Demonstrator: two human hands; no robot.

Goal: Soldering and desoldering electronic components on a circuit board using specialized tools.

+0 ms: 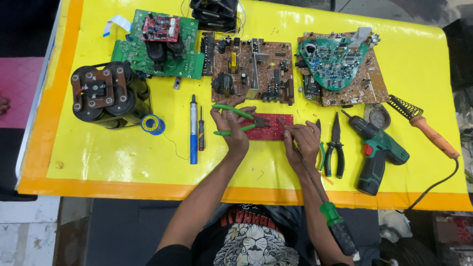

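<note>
— Hands first: where do they sit against the red board?

— Left hand (230,129) is clamped on green-handled cutters (236,120), whose nose points right onto the left end of the small red circuit board (270,127). That board lies flat on the yellow table (123,152), between the two hands, just below the brown circuit board (253,70). Right hand (301,140) rests at the red board's right edge, fingers closed around the thin shaft of a long screwdriver (315,182); its tip meets the board near the top right, and its green-and-black handle runs back past the table's near edge.

— What lies around them?

— Left of the left hand, a blue pen-shaped tool (193,130) and a small dark screwdriver (201,129) lie side by side, with a solder spool (151,124) further left, beside a cluster of black capacitors (106,94). Just right of the right hand lie black pliers (335,145), then a green cordless drill (377,152), and an orange-handled soldering iron (423,125) near the far right.

— Anything blocking the board?

— Only the cutters' nose and the right fingers cover its ends; the middle is in plain sight.
</note>
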